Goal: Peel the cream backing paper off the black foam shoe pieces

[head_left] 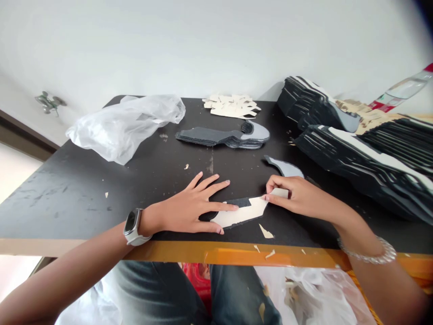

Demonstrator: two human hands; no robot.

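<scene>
- Jeans below the table edge, nearer than the foam insole piece
- Left hand: grip wide, flat on the piece
- Right hand: grip narrow, pinching cream backing at the piece's right end
- Grey foam stack beyond the piece

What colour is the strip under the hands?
The strip is cream, with black showing along its upper edge; the head view shows it best.
</scene>
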